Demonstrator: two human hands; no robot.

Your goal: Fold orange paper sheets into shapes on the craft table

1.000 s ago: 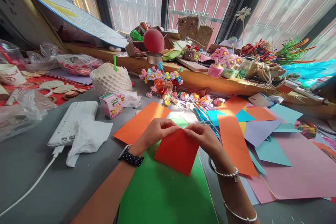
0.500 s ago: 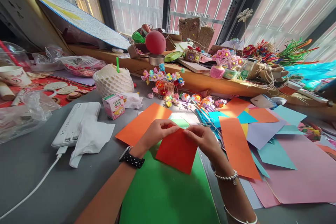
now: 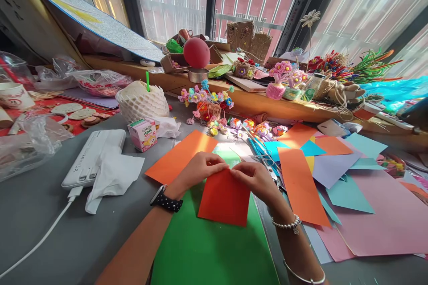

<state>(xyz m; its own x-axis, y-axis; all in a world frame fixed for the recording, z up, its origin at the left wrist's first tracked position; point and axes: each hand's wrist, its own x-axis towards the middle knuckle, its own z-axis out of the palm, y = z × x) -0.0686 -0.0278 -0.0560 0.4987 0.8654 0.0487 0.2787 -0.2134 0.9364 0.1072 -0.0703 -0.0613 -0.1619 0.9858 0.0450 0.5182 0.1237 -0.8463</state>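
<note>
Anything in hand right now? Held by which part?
A red-orange, four-sided piece of paper, pinched at its far edge by the bare left hand and bare right hand.

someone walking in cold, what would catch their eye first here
Probably the bright red sheet, pinched near its top edge by the left hand and right hand, over a green board in the near middle. Next, likely the round red ball above a shallow metal tin at the back, and the scatter of coloured papers at the right.
</note>
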